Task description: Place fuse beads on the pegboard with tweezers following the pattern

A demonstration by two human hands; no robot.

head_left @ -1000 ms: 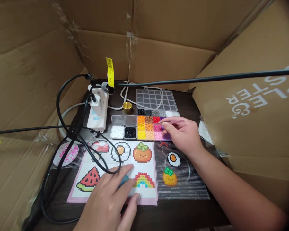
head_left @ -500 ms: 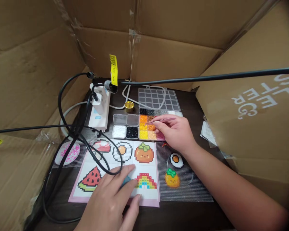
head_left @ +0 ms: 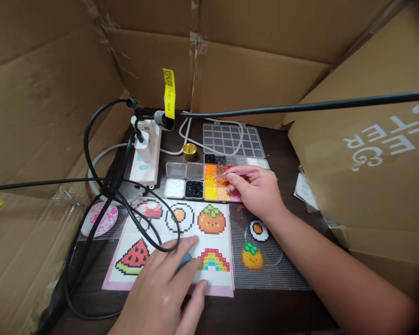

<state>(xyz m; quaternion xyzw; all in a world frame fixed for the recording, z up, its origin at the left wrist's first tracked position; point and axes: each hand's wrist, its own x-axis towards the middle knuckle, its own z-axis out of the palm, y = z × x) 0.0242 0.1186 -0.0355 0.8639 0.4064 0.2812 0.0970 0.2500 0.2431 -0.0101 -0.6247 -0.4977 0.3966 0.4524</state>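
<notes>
My right hand [head_left: 256,190] grips pink tweezers [head_left: 242,172], their tips over the yellow and orange compartments of an open bead box [head_left: 211,193]. Whether a bead sits in the tips is too small to tell. My left hand [head_left: 169,284] lies with fingers apart on a pattern sheet [head_left: 214,279], partly covering a blue picture; watermelon, egg, persimmon and rainbow patterns show around it. Under my right forearm is a clear pegboard [head_left: 282,274] bearing a bead egg [head_left: 259,231], a bead persimmon [head_left: 253,255] and a few red beads near the top edge.
Small cases of white beads [head_left: 175,188] and black beads [head_left: 194,189] stand left of the box. A gold tin [head_left: 189,151], power strip [head_left: 148,163] and dish of pink beads [head_left: 99,219] lie around. Black cables [head_left: 125,200] loop over the left side; cardboard walls [head_left: 258,79] enclose the table.
The whole view has shifted slightly. The tweezers stay over the yellow and orange compartments, with their tips a little higher relative to the box. My left hand stays on the sheet.
</notes>
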